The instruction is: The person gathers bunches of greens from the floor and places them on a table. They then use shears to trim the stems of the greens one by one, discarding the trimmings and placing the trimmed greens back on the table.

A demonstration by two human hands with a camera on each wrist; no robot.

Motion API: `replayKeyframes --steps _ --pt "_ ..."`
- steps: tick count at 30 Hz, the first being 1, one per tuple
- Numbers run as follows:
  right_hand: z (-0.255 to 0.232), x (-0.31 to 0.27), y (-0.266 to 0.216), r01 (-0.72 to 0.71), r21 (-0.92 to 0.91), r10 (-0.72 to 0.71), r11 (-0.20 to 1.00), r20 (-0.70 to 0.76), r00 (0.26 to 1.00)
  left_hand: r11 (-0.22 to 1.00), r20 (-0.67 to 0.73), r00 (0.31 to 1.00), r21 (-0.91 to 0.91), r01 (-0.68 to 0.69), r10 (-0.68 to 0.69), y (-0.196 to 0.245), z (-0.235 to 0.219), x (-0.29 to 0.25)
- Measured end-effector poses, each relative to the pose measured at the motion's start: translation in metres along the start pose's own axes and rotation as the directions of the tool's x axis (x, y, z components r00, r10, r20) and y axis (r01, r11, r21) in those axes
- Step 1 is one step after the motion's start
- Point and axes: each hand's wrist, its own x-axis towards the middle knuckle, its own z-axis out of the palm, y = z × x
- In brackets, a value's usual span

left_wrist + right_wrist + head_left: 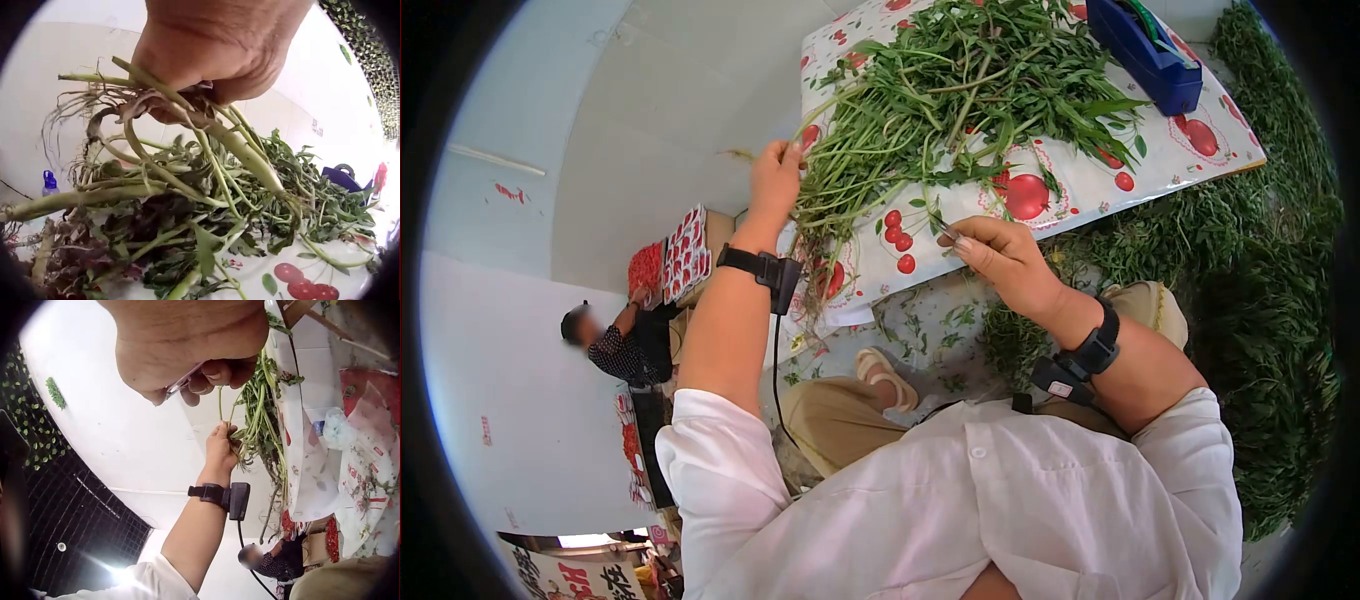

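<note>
My left hand (775, 183) pinches the root ends of some green stems (870, 150) at the left side of the pile. In the left wrist view the fingers close round pale stems (244, 153) with thin roots hanging to the left. My right hand (1010, 265) is just off the table's front edge, fingers curled round a small shiny metal tool (946, 232). That tool (178, 386) also shows in the right wrist view, partly hidden by the fingers. Leafy plants (1010, 70) lie heaped on the cherry-print tablecloth (880, 270).
A blue tape dispenser (1150, 60) stands at the table's back right. Heaps of greens (1280, 300) cover the floor at the right. Another person (625, 345) is at the far left, beside red goods (647, 272). A blue-capped bottle (50, 182) shows behind the plants.
</note>
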Motion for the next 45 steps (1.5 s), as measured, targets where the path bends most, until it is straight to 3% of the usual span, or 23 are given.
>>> replayKeyframes --steps 5,9,12,15,20,23,25,28,31,32,35,39,43,45 --pt "-0.003 -0.002 0.002 0.047 -0.016 -0.048 0.999 -0.023 0.999 0.97 -0.141 0.99 -0.242 -0.038 0.004 0.028 -0.019 0.011" --pt "-0.007 -0.004 -0.001 0.025 -0.029 -0.026 0.999 -0.016 1.0 0.872 -0.224 0.974 -0.473 -0.127 0.02 0.058 -0.033 0.013" --pt "-0.009 -0.005 -0.003 0.004 -0.018 -0.004 1.0 -0.016 1.0 0.846 -0.183 0.983 -0.527 -0.08 -0.021 0.071 -0.037 0.012" --pt "-0.009 -0.006 0.001 -0.003 0.019 0.004 1.0 -0.04 0.999 0.859 -0.287 0.955 -0.469 -0.205 0.071 0.09 -0.048 0.02" --pt "-0.015 0.0 -0.001 -0.02 0.053 0.024 0.998 -0.068 0.997 0.959 -0.181 0.944 -0.012 -0.283 0.277 0.113 -0.069 0.033" --pt "-0.022 0.028 -0.021 0.037 -0.241 -0.085 0.97 -0.195 0.977 0.925 -0.121 0.924 0.164 -0.343 0.364 0.137 -0.085 0.038" --pt "-0.031 0.064 -0.03 0.106 -0.323 -0.188 0.94 -0.235 0.954 0.894 -0.092 0.903 0.218 -0.393 0.419 0.149 -0.095 0.039" --pt "-0.041 0.115 -0.043 0.161 -0.699 -0.338 0.697 -0.121 0.933 0.862 -0.056 0.875 0.213 -0.46 0.481 0.163 -0.101 0.039" --pt "-0.045 0.139 -0.042 -0.015 -0.879 -0.019 0.477 -0.028 0.999 0.855 -0.048 0.862 0.166 -0.491 0.505 0.169 -0.108 0.041" --pt "-0.049 0.147 -0.031 -0.037 -0.938 -0.013 0.345 -0.045 0.999 0.854 -0.049 0.86 0.159 -0.495 0.508 0.169 -0.112 0.042" --pt "-0.06 0.154 -0.027 -0.105 -0.963 0.048 0.248 -0.096 0.994 0.866 -0.041 0.873 0.159 -0.474 0.485 0.166 -0.128 0.039" --pt "-0.061 0.158 -0.032 -0.131 -0.959 -0.036 0.252 -0.144 0.989 0.862 -0.057 0.875 0.217 -0.459 0.48 0.163 -0.149 0.033" --pt "-0.066 0.16 -0.029 -0.109 -0.932 -0.085 0.345 -0.147 0.986 0.863 -0.041 0.885 0.243 -0.442 0.464 0.161 -0.163 0.032" --pt "-0.068 0.159 -0.024 -0.054 -0.886 -0.25 0.461 -0.187 0.95 0.87 -0.024 0.892 0.232 -0.434 0.451 0.157 -0.166 0.031"
